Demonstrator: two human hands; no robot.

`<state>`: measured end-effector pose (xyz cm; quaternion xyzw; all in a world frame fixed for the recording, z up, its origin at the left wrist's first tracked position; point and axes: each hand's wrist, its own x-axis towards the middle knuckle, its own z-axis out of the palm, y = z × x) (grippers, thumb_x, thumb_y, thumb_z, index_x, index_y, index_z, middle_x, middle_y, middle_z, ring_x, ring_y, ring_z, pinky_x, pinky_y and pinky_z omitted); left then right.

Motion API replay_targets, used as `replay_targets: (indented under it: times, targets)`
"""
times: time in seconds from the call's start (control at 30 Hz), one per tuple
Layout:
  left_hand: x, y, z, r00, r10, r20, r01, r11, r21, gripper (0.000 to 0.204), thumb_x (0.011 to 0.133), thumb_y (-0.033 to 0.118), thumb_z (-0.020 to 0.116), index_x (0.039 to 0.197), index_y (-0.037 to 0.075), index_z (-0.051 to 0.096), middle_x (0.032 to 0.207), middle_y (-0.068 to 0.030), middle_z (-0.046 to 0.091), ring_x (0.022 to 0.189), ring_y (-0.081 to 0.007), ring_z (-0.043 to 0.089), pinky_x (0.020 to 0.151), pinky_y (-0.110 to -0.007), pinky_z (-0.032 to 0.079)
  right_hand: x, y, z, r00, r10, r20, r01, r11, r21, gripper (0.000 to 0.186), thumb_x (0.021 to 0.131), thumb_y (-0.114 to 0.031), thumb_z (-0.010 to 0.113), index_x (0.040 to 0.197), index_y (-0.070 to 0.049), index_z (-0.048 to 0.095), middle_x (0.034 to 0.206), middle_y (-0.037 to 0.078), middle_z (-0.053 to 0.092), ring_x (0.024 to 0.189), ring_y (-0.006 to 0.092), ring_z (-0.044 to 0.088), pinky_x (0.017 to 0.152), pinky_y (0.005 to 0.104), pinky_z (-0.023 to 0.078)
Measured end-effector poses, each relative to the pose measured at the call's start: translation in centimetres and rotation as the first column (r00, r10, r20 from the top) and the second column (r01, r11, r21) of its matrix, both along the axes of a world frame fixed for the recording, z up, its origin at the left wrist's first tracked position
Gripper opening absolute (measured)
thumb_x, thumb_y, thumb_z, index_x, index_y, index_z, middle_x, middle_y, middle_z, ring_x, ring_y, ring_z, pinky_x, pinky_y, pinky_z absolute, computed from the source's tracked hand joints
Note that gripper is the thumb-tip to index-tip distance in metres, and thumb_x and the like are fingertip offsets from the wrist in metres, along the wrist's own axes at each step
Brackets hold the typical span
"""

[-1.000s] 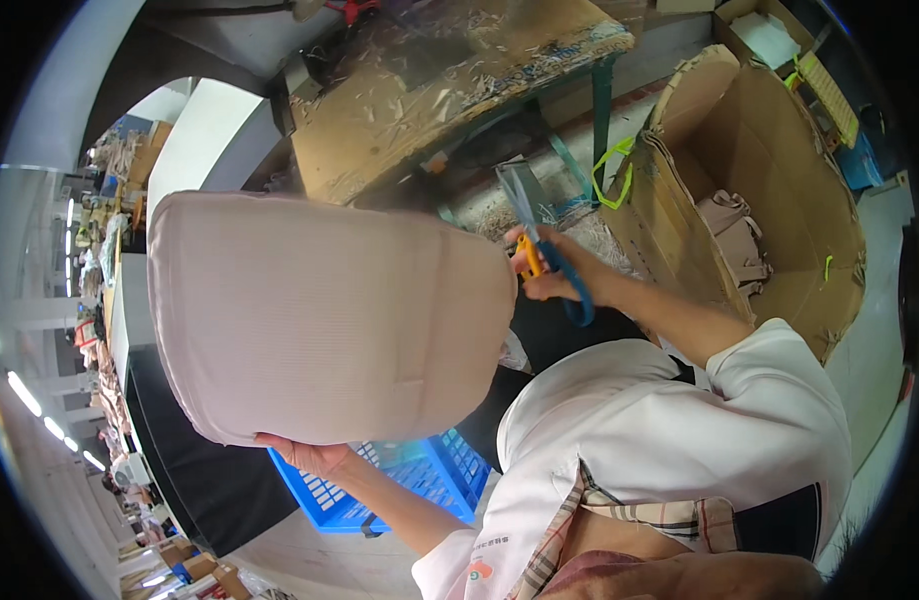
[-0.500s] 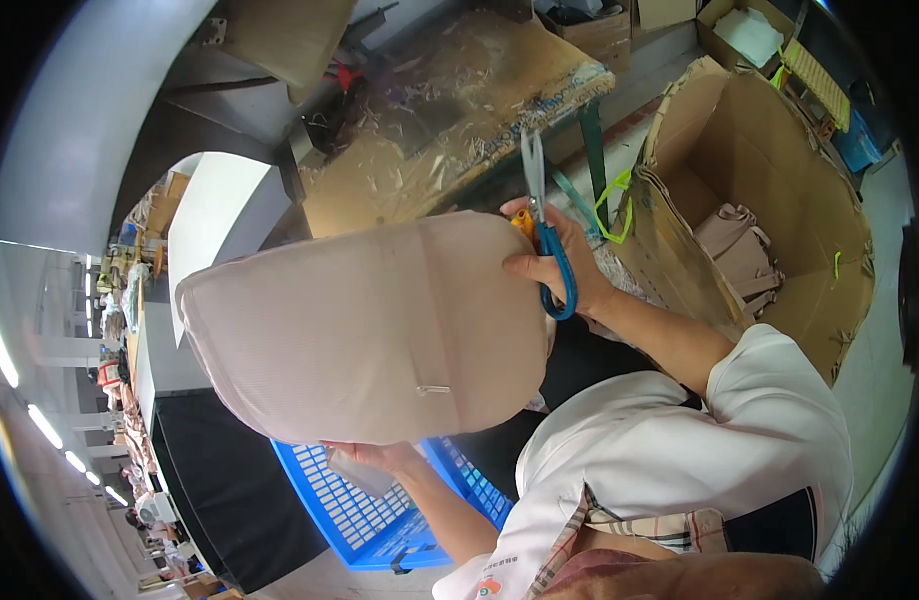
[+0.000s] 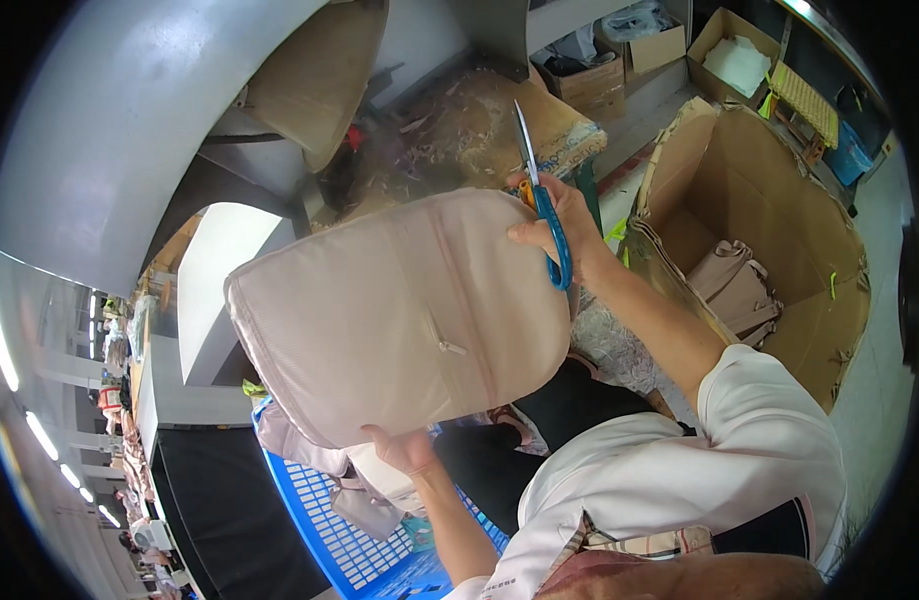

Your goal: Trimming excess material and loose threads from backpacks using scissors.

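Observation:
A pale pink fabric bag piece (image 3: 379, 310) with rounded corners is stretched between my hands, a band and a small zip pull (image 3: 451, 347) across its face. My left hand (image 3: 404, 450) grips its lower edge, thumb on top and the other fingers largely hidden. At the upper right corner my right hand (image 3: 559, 215) is closed round blue-handled scissors (image 3: 551, 230) and pinches the bag edge too. The scissor blades point up, away from the fabric. A small orange piece (image 3: 526, 193) shows between the right fingers and the bag; its kind is unclear.
Below the bag stands a blue plastic basket (image 3: 324, 520) holding pink pieces. A large cardboard box (image 3: 814, 190) on the right contains more pink pieces (image 3: 734, 285). Ahead are a scrap-strewn worktable (image 3: 469, 130) and a grey machine body (image 3: 109, 130). A white block (image 3: 229, 270) stands left.
The bag piece appears shifted slightly right and more tilted, its left end lower. The scissors have turned so their blades lean left. More pink pieces now show in the basket.

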<state>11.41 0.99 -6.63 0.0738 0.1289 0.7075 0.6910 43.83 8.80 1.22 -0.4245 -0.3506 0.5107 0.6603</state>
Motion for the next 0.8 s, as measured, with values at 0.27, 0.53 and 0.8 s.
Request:
replay_targets:
  times: [0.27,0.53,0.8]
  targets:
    - [1.1,1.1,-0.3,0.979,0.111,-0.171,-0.117,0.993,-0.029,0.062,0.079,0.032,0.057,0.126,0.002,0.031,0.13,-0.0131,0.034,0.12,-0.0319,0.029,0.101,-0.047,0.019,0.3,1.9,0.5,1.0,-0.021,0.022,0.021,1.0,-0.01,0.048,0.056,0.007,0.065,0.101,-0.004,0.052,0.082,0.0,0.05,0.068,0.0076,0.048,0.06,0.0201,0.042]
    - [1.3,1.8,0.2,0.978,0.112,-0.178,-0.123,0.991,-0.051,0.064,0.079,0.032,0.057,0.127,0.001,0.029,0.132,-0.014,0.032,0.121,-0.0327,0.027,0.102,-0.048,0.018,0.3,3.1,0.3,0.999,0.015,0.043,-0.014,1.0,-0.018,0.047,0.057,0.009,0.064,0.1,-0.005,0.052,0.081,0.001,0.05,0.066,0.009,0.05,0.06,0.0227,0.044]
    - [1.4,2.2,0.0,0.98,0.081,-0.18,-0.086,0.996,-0.021,0.064,0.078,0.033,0.057,0.127,0.002,0.03,0.131,-0.014,0.033,0.12,-0.0324,0.028,0.101,-0.049,0.019,0.3,3.0,0.8,1.0,0.018,0.021,-0.018,1.0,-0.005,0.048,0.056,0.009,0.064,0.101,-0.005,0.051,0.08,0.001,0.05,0.064,0.0092,0.05,0.058,0.0215,0.043]
